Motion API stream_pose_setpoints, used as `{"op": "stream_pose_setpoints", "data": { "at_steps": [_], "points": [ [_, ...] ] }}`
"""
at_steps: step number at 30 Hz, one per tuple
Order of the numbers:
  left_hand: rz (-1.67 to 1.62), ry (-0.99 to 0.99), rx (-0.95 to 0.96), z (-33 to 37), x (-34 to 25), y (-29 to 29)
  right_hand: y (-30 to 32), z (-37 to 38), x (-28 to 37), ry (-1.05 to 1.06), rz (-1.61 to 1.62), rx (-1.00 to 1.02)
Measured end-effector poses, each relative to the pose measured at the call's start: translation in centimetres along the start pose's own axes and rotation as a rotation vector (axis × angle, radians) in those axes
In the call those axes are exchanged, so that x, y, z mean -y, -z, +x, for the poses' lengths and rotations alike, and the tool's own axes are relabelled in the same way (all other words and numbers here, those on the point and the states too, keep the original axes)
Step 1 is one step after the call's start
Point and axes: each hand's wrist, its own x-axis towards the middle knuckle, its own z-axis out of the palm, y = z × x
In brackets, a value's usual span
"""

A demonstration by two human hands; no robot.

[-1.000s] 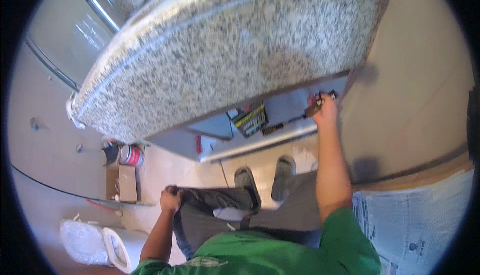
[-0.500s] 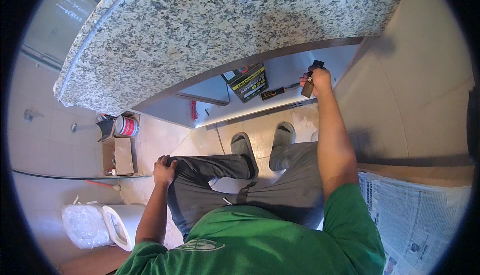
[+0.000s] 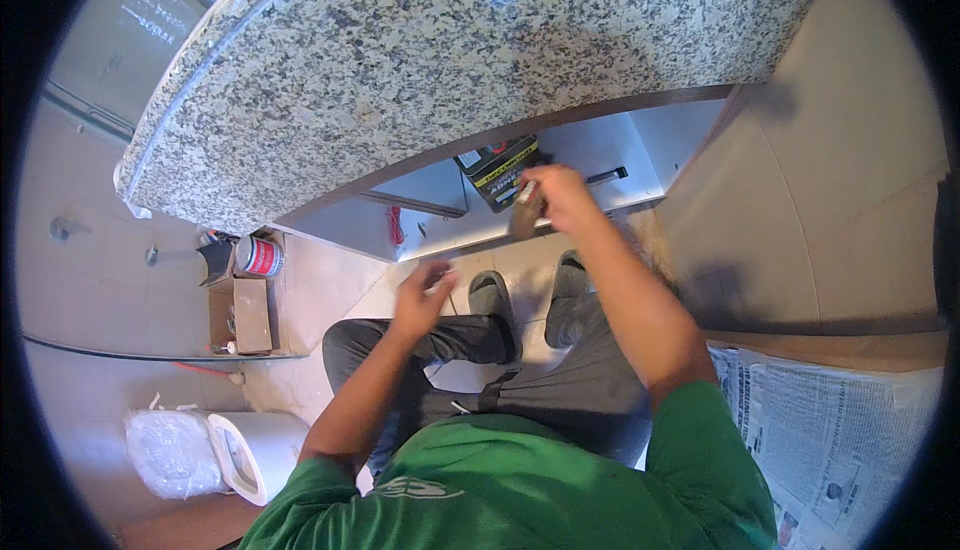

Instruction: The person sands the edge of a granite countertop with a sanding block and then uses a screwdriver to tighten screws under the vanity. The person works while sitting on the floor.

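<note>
My right hand (image 3: 560,197) is closed around a flat, dark brown piece (image 3: 525,214), blurred by motion, so its kind cannot be made out. It hangs at the front of the open cabinet, before a black and yellow adhesive tin (image 3: 497,172) and partly covering it. To the right of that hand, a slim dark tool (image 3: 606,177) lies on the cabinet floor. My left hand (image 3: 423,298) is raised above my left knee, fingers apart and nothing visible in it, a little blurred.
A speckled granite countertop (image 3: 430,60) with a curved edge overhangs the cabinet. Pink cord (image 3: 396,225) lies at its left end. Left stand a cardboard box (image 3: 252,315), a round can (image 3: 259,256) and a white toilet (image 3: 262,450). Newspaper sheets (image 3: 835,440) cover the lower right.
My right hand has moved left with the brown piece, from the cabinet's right side to before the tin. My left hand has risen off my knee and come forward to the right.
</note>
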Motion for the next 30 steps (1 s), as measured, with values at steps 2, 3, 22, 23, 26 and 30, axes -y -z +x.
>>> {"op": "stream_pose_setpoints", "data": {
  "at_steps": [2,3,22,23,26,30],
  "points": [
    [0.009,-0.02,0.046,2.6,-5.2,-4.0,-2.7,-3.2,-0.8,-0.025,-0.136,0.005],
    [0.155,-0.026,0.09,3.8,-7.4,-5.1,-3.0,-3.7,-1.5,-0.014,-0.187,-0.001],
    [0.583,-0.186,-0.166,20.7,-3.2,-5.6,2.7,-1.6,-1.7,0.17,-1.09,-0.028],
    [0.611,-0.154,-0.148,21.2,-3.1,-5.7,2.6,-1.7,-1.5,0.165,-1.109,-0.034],
    [0.671,-0.067,-0.113,22.4,-2.4,-6.3,2.4,-2.1,-1.0,0.141,-1.126,-0.026],
    [0.644,-0.12,-0.113,23.4,-1.4,-7.0,2.8,-1.7,-1.2,0.142,-1.052,0.008]
  ]
}}
